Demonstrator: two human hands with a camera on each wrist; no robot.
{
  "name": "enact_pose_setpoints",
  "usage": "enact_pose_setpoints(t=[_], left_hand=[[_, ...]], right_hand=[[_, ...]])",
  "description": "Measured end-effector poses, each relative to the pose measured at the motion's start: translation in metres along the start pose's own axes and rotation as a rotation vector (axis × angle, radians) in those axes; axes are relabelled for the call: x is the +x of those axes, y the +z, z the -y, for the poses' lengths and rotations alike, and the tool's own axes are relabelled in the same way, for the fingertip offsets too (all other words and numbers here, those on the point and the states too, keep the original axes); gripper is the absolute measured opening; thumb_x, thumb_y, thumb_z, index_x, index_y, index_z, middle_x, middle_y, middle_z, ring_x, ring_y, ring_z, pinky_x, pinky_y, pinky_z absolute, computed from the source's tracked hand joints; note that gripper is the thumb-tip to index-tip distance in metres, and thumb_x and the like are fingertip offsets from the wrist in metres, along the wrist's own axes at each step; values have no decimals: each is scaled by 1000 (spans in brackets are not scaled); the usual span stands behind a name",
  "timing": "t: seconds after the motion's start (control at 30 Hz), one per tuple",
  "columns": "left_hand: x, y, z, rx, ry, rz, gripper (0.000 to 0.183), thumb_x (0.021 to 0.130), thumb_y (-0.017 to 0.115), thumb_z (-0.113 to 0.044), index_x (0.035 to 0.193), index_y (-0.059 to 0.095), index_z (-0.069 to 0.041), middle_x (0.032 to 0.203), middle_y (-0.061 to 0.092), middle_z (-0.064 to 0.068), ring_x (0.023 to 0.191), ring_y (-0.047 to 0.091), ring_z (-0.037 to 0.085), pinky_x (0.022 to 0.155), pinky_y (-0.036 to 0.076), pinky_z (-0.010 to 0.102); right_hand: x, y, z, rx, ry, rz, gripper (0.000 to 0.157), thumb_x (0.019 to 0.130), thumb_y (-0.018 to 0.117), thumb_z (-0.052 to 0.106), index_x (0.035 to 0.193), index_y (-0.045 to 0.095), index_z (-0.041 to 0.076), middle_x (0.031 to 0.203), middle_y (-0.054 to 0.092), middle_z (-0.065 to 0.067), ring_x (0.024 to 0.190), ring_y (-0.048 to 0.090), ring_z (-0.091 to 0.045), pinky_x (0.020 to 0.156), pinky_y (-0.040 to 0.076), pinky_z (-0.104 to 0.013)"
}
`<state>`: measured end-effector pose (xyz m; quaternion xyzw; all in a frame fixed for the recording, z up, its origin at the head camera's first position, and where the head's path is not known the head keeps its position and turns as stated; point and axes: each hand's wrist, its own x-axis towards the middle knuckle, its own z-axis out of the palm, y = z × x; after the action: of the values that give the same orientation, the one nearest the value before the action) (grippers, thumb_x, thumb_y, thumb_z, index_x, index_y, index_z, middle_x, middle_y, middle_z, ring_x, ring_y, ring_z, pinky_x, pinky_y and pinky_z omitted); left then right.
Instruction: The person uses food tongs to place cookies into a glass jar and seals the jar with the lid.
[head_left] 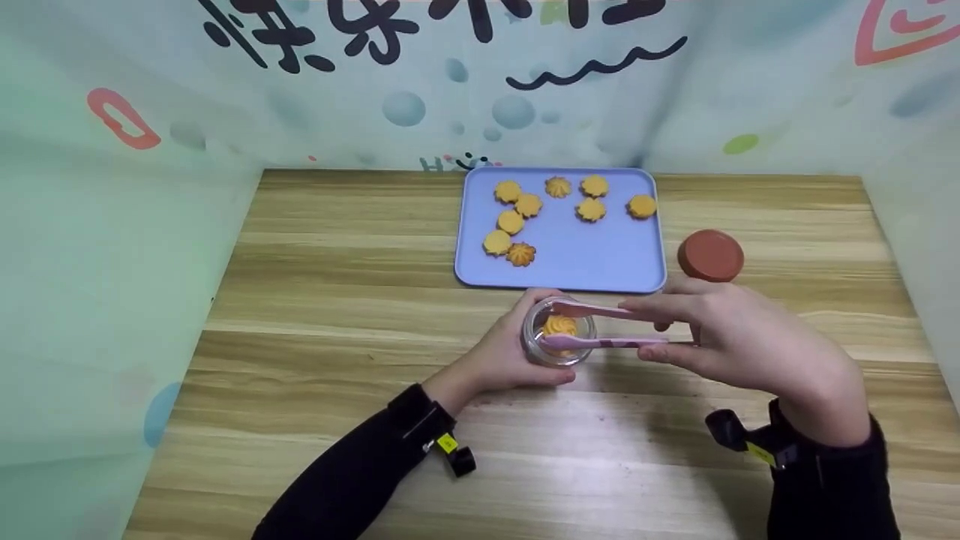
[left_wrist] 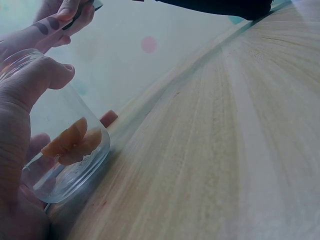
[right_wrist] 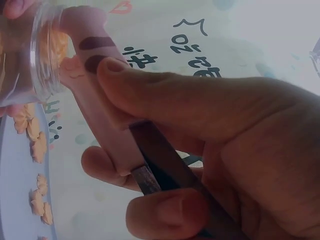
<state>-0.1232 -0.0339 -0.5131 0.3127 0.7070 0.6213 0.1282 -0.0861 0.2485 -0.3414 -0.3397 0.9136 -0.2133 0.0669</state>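
Note:
My left hand is curled round a clear jar that stands on the table with its mouth upward. Through the jar's side, cookies show near the bottom. My right hand grips a pair of pink tongs with dark handles. The tong tips reach into the jar's mouth, one on each side of a swirled yellow cookie. Whether the tips touch that cookie, I cannot tell.
Behind the jar lies a blue tray with several flower-shaped cookies spread over it. A round reddish-brown lid rests right of the tray, beyond my right hand. A printed cloth hangs along the table's back edge.

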Motion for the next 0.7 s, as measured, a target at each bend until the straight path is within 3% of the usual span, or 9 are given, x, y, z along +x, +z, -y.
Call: enact_pose_setpoints(t=[0.2, 0.33, 0.5, 0.7], left_hand=[[0, 0, -1, 1, -1, 3, 97, 68, 95, -33, 145, 36, -33, 139, 56, -5, 125, 58, 23, 110, 45, 36], [-1, 0, -1, 0, -2, 0, 95, 69, 95, -33, 144, 37, -32, 139, 57, -1, 125, 58, 27, 110, 45, 37], [-1, 0, -1, -10, -15, 4, 98, 69, 95, -30, 146, 35, -29, 141, 56, 5, 127, 56, 23, 113, 42, 37], [-1, 1, -1, 15, -15, -9, 99, 67, 96, -34, 146, 36, -31, 140, 54, -5, 128, 53, 13, 113, 41, 35]], right_hand=[[-1, -2, 1, 29, 51, -9, 39, 86, 81, 36, 123, 71, 25, 98, 68, 13, 81, 61, -3, 65, 52, -27], [-1, -2, 0, 16, 13, -38, 39, 86, 81, 35, 123, 71, 25, 99, 65, 15, 72, 57, -1, 61, 50, -24], [-1, -3, -3, -23, -36, -101, 39, 88, 80, 33, 123, 71, 21, 98, 65, 12, 69, 53, -3, 60, 48, -25], [3, -1, -14, -22, -11, -195, 41, 89, 80, 31, 126, 70, 16, 97, 66, 4, 67, 54, -7, 58, 48, -25]])
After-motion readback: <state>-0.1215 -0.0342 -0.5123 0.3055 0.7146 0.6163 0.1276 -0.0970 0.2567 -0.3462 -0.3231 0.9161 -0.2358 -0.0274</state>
